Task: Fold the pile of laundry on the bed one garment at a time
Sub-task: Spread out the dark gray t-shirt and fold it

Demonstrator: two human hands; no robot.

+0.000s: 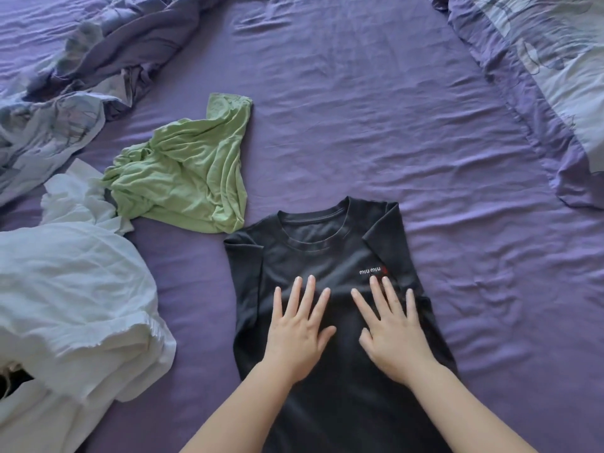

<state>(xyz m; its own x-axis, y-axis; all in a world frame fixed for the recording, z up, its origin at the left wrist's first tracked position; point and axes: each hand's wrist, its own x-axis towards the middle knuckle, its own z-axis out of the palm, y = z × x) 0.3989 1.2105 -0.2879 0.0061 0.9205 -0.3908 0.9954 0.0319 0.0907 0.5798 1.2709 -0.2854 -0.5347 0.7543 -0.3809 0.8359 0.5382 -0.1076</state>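
A black T-shirt (pixel 330 289) is laid flat on the purple sheet (pixel 392 125) of the bed, collar pointing away from the camera. Both sleeves are folded inward over the body, so that the sides run roughly straight. A small white logo is printed near the right chest; the marking just below it is blurred and cannot be read.

The left hand (pixel 295 335) is laid palm-down on the shirt's middle, fingers straight and spread. The right hand (pixel 390 335) is laid beside it in the same way, fingers spread and flat against the fabric, its outer fingers slightly smeared by motion blur. The two hands are set close together but not touching. Nothing is gripped or pinched by either.

A crumpled green garment (pixel 186 171) is seen on the sheet up and to the left, its lower edge just beside the shirt's left shoulder. Farther left, a rumpled white garment (pixel 75 305) is heaped at the frame's edge, its top touching the green one. A bunched blue-and-purple duvet (pixel 65 80) is spread across the upper left corner, and a patterned pillow (pixel 555 76) with a purple border is placed at the upper right, well apart from the shirt.
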